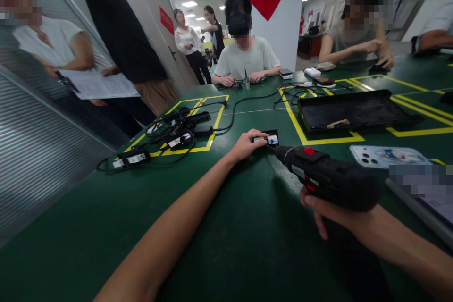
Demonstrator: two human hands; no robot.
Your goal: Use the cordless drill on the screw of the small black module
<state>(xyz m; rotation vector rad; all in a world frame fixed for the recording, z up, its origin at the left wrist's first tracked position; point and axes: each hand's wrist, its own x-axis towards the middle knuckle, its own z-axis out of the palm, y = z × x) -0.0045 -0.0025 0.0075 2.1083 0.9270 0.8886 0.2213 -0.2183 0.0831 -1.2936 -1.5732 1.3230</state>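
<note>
Just above frame centre: pins the small black adapter (266,138) to the green table (226,236) with the left hand (246,145), fingers clamped over it, likely to stop it turning. Clenches the power drill (325,177) in the right hand (320,210), lower right, bit aimed at the adapter. Cannot make out the bit tip or any screw.

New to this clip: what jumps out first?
The black power screwdriver in the right hand, low right, its tip at a small black module that the left hand pins mid-table. Behind lies a black tray in a yellow-taped box; a tangle of black adapters sits left.
</note>
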